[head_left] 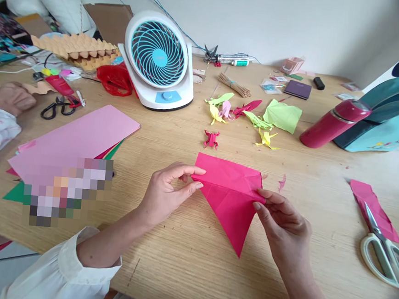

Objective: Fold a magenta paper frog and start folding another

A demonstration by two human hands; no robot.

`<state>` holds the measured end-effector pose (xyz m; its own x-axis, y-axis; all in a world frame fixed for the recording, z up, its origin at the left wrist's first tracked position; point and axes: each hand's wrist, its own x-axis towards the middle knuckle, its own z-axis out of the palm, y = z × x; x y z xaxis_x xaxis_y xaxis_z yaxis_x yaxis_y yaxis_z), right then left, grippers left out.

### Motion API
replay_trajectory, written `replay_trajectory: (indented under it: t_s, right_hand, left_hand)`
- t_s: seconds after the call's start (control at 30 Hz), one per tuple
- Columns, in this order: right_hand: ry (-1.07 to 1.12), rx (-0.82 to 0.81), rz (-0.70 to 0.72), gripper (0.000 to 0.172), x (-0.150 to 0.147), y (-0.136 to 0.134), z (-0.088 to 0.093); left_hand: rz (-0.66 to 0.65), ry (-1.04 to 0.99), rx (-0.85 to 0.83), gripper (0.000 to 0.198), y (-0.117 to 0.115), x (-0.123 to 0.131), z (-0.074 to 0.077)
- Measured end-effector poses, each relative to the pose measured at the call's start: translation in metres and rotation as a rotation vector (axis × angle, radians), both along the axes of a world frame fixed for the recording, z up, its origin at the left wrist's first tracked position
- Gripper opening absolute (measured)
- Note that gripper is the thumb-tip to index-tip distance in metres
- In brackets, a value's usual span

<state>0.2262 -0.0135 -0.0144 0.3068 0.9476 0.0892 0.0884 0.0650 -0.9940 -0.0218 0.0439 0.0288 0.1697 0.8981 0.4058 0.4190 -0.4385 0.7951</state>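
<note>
Between my two hands is a sheet of bright pink paper [230,195], creased across its width, with a pointed flap hanging toward me. My left hand [171,184] pinches the left end of the crease between thumb and fingers. At the crease's right end, my right hand [283,225] grips the paper the same way. Just beyond the sheet sits a small red folded paper frog [211,139]. Farther back lie a yellow folded figure [266,138], a green paper piece [282,115] and several other folded figures.
Scissors [381,251] rest by a pink paper strip [374,209] at right. A red bottle [336,123] leans by a teal bag [389,113]. A fan [158,58] stands at the back. Pink paper sheets [79,135] lie at left, near another person's hand [10,100].
</note>
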Motion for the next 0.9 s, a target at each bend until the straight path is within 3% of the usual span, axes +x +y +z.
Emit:
replay_trajectory:
  t_s: [0.73,0.9]
  right_hand:
    - [-0.132,0.008,-0.085,0.024,0.0048,-0.0003,0.0062]
    - [-0.186,0.045,-0.095,0.024,0.0051,-0.0011,0.0054]
  left_hand:
    - [0.083,0.048,0.038,0.018,-0.005,0.0004,0.006]
    - [0.04,0.009,0.054,0.015,-0.0052,-0.0001,0.0049]
